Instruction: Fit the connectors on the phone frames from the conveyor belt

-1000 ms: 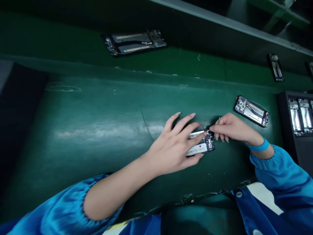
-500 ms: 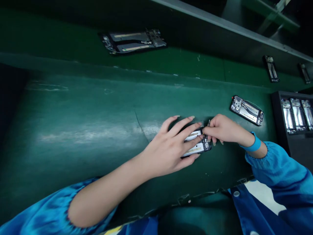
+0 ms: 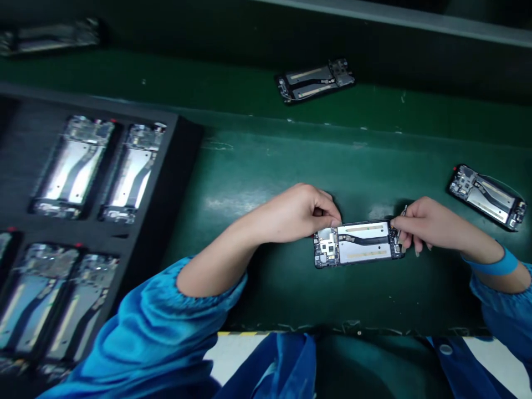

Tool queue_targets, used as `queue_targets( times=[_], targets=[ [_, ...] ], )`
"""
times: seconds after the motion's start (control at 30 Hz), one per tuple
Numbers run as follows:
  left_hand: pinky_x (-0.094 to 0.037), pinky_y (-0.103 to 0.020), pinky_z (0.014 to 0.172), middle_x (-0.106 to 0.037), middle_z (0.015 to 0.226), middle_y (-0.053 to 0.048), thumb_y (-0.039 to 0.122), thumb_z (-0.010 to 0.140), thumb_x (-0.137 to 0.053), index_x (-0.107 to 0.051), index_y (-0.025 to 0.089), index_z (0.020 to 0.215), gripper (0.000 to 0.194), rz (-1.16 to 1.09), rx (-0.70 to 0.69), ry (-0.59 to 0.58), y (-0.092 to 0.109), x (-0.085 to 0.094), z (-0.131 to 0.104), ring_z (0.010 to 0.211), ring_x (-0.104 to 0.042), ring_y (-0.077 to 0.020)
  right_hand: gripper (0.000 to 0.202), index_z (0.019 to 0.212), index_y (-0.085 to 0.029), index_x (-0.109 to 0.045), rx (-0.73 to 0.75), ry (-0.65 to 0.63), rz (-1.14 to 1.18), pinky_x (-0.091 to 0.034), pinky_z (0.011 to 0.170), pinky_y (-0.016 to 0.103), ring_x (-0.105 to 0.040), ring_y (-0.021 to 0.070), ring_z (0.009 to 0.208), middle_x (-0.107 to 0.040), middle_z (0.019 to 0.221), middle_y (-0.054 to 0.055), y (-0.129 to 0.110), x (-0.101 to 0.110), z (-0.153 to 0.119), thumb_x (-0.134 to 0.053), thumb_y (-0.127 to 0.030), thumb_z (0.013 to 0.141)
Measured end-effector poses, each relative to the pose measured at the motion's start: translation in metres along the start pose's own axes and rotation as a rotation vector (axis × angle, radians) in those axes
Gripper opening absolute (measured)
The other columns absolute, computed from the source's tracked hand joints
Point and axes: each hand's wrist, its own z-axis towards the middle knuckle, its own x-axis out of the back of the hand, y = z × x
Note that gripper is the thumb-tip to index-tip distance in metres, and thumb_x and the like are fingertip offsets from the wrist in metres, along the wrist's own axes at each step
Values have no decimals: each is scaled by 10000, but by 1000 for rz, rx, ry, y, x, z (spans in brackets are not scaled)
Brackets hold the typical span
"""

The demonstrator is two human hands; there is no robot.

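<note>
An opened phone frame point(image 3: 361, 244) lies flat on the green mat, its circuit board at the left end and a dark flex strip across its bright middle. My left hand point(image 3: 307, 213) is at its upper left corner, fingers curled and thumb against the forefinger; what they pinch, if anything, is hidden. My right hand point(image 3: 424, 224) is closed at the frame's right end, with a thin metal tool point(image 3: 404, 211) partly showing between the fingers. The tool's lower part is hidden behind the hand.
On the left stands a black tray point(image 3: 183, 149) holding several opened phones. Another phone frame point(image 3: 487, 197) lies to the right of my right hand. Two more, one at top centre point(image 3: 316, 81) and one at top left point(image 3: 52, 37), rest on the far green strip.
My left hand has drawn back from spread over the phone to a curled hold at its upper left corner, uncovering the phone. The view has swung left, bringing in the black tray.
</note>
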Motion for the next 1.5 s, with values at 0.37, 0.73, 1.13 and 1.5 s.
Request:
queue_targets(
  times=[0.37,0.73,1.13,1.5],
  targets=[
    [-488,-197,640,-761,856,-19,210,885,-651,-796,186,846,152,-46,-15,-31,-1,6,2,739,-691,-118,288,558,-170,-660,-6,3,52,-386,339,181,-614,109,411,-734,606,78,4,-1,3,-643,-295,818],
    [-465,-206,646,-751,839,-13,165,895,-628,-793,180,843,173,61,-34,-12,4,3,3,730,-677,-114,299,564,-169,-647,6,47,32,-422,374,188,-613,107,414,-735,614,73,8,-6,2,-622,-289,836],
    [-481,-210,643,-755,866,-34,209,895,-636,-799,180,868,168,21,-60,-49,2,4,5,742,-684,-128,310,555,-183,-644,17,51,40,-402,358,192,-587,100,394,-728,603,63,10,-5,3,-630,-300,841],
    [-477,-220,657,-767,862,-22,188,883,-625,-800,187,860,177,89,-51,-52,8,3,8,753,-691,-130,307,541,-184,-642,17,54,36,-412,356,188,-594,102,388,-726,587,60,6,-7,2,-615,-261,836]
  ],
)
